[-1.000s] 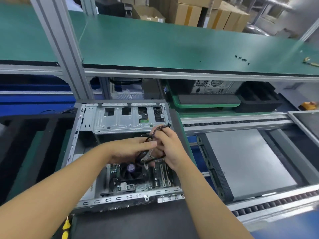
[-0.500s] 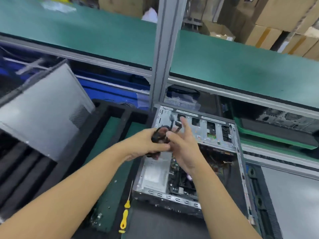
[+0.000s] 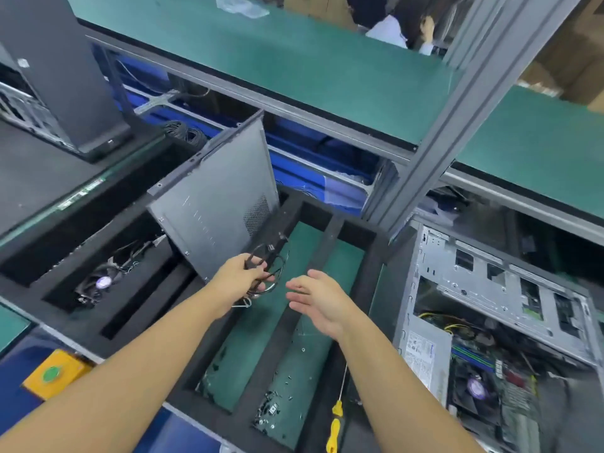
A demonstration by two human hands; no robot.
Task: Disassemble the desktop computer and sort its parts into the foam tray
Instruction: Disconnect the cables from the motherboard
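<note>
Having released the cable, right hand spreads.

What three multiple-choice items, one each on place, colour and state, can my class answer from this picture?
1. Where does the yellow-handled screwdriver lie?
A. in a drawer
B. beside the foam tray's screw compartment
C. on the floor
2. What colour is the upper shelf's mat?
A. red
B. green
C. white
3. How is the right hand?
A. open, holding nothing
B. gripping the screwdriver
C. clenched in a fist
Key:
1 B: it lies right of the loose screws.
2 B: plainly green.
3 A: only the left hand grips the black cable bundle.
</note>
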